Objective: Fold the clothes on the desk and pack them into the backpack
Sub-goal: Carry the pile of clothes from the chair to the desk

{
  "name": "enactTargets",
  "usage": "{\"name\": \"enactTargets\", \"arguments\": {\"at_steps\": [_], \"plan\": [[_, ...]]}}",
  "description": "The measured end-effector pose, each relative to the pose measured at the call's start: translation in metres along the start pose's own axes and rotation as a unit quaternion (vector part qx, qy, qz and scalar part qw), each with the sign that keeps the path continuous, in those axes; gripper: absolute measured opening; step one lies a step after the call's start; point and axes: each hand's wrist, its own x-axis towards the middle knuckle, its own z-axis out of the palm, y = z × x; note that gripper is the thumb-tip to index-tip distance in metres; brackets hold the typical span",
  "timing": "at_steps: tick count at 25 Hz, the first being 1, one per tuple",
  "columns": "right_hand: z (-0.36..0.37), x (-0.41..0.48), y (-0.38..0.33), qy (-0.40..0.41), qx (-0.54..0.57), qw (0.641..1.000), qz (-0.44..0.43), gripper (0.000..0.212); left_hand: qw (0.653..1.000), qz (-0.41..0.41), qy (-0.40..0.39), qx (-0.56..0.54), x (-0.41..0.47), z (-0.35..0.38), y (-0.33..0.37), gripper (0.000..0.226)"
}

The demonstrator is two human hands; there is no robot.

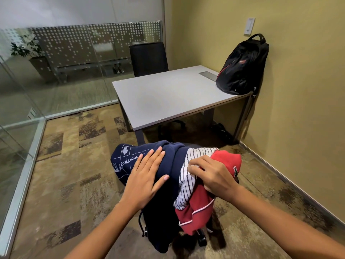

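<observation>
Here my left hand (147, 176) lies flat, fingers straight and spread, pressing on top of the navy hoodie (123, 159), whose white line print shows just beside my fingertips. My right hand (211, 176) is curled, its fingers bunched into the striped shirt (186, 186) where it meets the red garment (227, 159), gripping the cloth. The three pieces sit in one crumpled heap right in front of me, low over the carpet (74, 165), the hoodie on the left, the stripes in the middle, the red on the right. A black caster (202, 239) shows under the heap; what carries the clothes is otherwise hidden. The grey worktop (168, 96) stands well apart ahead of me. The black backpack (242, 66) stands upright on its far right corner, leaning against the yellow wall, near a metal hatch (208, 73) set into the surface. A dark office chair (148, 58) stands behind the worktop, and a glass partition (56, 71) runs along the left.
</observation>
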Motion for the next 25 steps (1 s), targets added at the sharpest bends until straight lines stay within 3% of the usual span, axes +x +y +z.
{"name": "enactTargets", "arguments": {"at_steps": [7,11,14,16,18,21,25], "plan": [[-0.019,0.012,-0.006,-0.003,0.006,1.000,0.020,0.045,1.000,-0.020,0.005,-0.012,0.001,-0.003,-0.004,0.068],[-0.031,-0.003,-0.002,-0.083,-0.014,0.996,0.012,0.048,0.999,-0.019,-0.013,-0.036,0.002,-0.004,-0.002,0.080],[-0.029,-0.025,0.007,-0.183,-0.049,0.981,0.044,0.068,0.999,0.028,-0.030,0.014,0.006,-0.003,-0.007,0.095],[-0.020,-0.035,0.012,-0.216,-0.070,0.972,0.068,0.069,0.997,0.055,-0.029,0.042,0.011,-0.001,-0.014,0.091],[-0.014,-0.035,0.016,-0.195,-0.077,0.975,0.069,0.063,0.996,0.075,-0.014,0.048,0.016,0.001,-0.018,0.086],[-0.005,-0.035,0.017,-0.103,-0.086,0.990,0.041,0.045,0.995,0.092,0.025,0.033,0.018,0.005,-0.020,0.079],[0.009,-0.038,0.011,-0.019,-0.112,0.993,0.009,0.044,0.993,0.096,0.069,-0.024,0.015,0.009,-0.017,0.067]]}}
